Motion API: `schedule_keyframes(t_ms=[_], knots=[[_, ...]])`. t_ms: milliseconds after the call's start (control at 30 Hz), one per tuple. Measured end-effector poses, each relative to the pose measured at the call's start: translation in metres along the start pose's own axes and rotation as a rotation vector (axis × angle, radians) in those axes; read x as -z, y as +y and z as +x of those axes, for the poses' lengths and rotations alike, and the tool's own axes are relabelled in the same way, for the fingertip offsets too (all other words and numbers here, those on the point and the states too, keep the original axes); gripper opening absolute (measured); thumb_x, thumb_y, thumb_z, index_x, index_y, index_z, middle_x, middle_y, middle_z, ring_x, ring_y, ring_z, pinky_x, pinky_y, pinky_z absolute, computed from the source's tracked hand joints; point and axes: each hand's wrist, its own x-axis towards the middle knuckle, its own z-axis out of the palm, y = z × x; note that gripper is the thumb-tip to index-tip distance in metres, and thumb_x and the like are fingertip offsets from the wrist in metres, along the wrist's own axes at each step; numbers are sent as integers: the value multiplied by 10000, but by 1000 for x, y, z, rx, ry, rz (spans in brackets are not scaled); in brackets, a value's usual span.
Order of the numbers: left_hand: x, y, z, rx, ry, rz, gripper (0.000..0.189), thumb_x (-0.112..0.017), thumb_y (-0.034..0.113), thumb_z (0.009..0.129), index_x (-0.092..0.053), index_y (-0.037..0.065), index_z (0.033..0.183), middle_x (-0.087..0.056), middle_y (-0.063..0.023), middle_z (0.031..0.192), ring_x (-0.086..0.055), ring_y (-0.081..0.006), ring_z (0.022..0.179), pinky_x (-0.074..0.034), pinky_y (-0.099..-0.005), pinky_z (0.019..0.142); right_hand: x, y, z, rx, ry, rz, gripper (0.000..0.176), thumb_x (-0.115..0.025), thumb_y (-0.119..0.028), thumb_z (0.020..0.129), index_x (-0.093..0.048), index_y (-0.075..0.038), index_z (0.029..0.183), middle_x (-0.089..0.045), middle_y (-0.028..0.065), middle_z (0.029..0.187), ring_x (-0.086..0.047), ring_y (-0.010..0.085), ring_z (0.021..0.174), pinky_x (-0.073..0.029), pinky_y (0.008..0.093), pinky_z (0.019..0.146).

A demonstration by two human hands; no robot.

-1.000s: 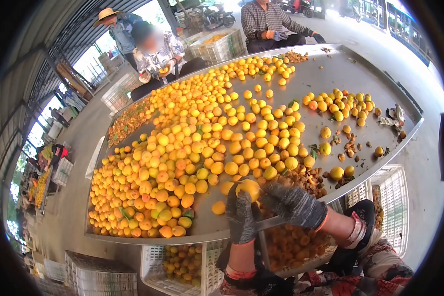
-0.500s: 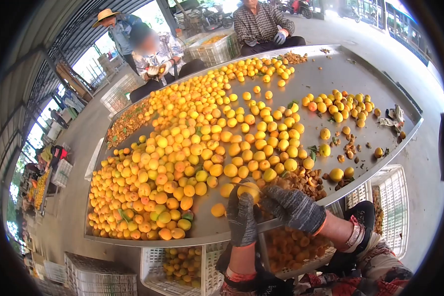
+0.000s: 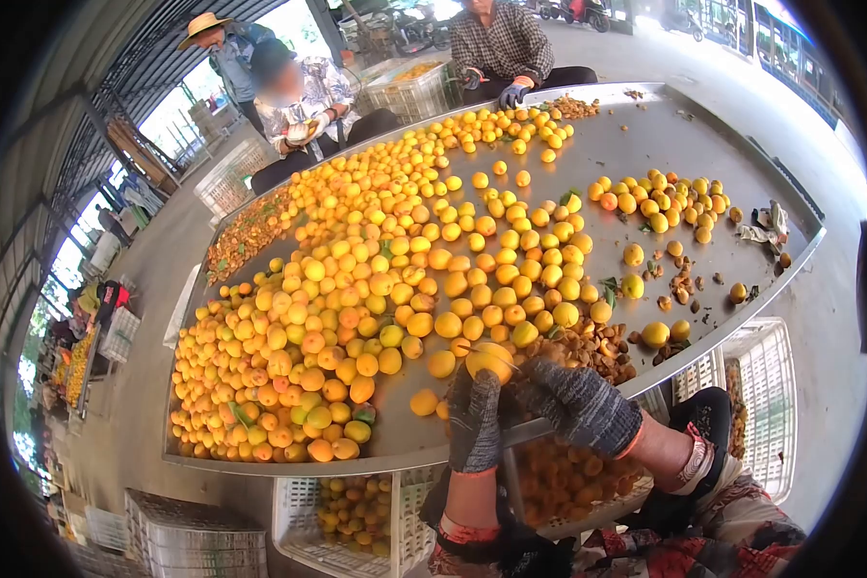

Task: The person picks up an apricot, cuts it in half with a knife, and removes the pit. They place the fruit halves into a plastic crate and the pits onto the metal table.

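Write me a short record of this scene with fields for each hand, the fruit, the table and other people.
left hand: gloved, closed around one apricot at the near edge
right hand: gloved, fingers against the same apricot; grip unclear
table: metal, mostly covered with loose apricots
pits: brown pile just beyond the right hand
crates: white, below the near edge, holding fruit
other people: two seated at the far edge, one in a straw hat behind

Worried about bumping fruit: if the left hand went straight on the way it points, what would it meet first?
The apricot that the left hand grips; beyond it, probably the loose apricots on the metal table.
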Motion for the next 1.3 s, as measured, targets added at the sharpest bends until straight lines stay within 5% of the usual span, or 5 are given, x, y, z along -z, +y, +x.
schedule_keyframes(t_ms=[200,467,700,900,1300], knots=[[-2,2,-1,-92,-128,-35,394,-609,219,805,-487,30,1129,-560,-4,816,-510,-71,592,-432,-212,483,10,8,0,-97,1,669,387,-515,-6,822,-430,23,1199,-587,167,1012,-597,263,912,-483,322,766],[-13,0,-6,-122,-63,-28,354,-590,214,823,-496,21,1105,-562,-29,867,-528,-110,686,-453,-228,586,5,33,-7,256,-60,-317,377,-503,-19,841,-427,8,1210,-556,155,1079,-566,219,965,-448,310,820],[-9,-30,4,181,10,-332,346,-508,251,879,-493,-28,1083,-550,-88,1002,-508,-150,885,-423,-266,762,-41,14,-9,-441,220,560,341,-487,30,843,-447,16,1181,-569,106,1051,-543,161,966,-440,282,827],[-1,-10,8,-45,26,145,431,-508,395,863,-510,21,1076,-563,-46,877,-534,-133,755,-445,-258,613,-4,31,-8,80,48,2,355,-468,12,855,-418,12,1206,-573,111,1051,-545,160,983,-445,287,841],[-18,-17,5,131,97,-257,394,-496,352,874,-509,16,1080,-569,-52,944,-529,-128,822,-445,-243,691,-36,26,-11,-285,132,318,337,-419,-37,895,-402,-8,1230,-547,100,1093,-522,155,1013,-438,284,857]])
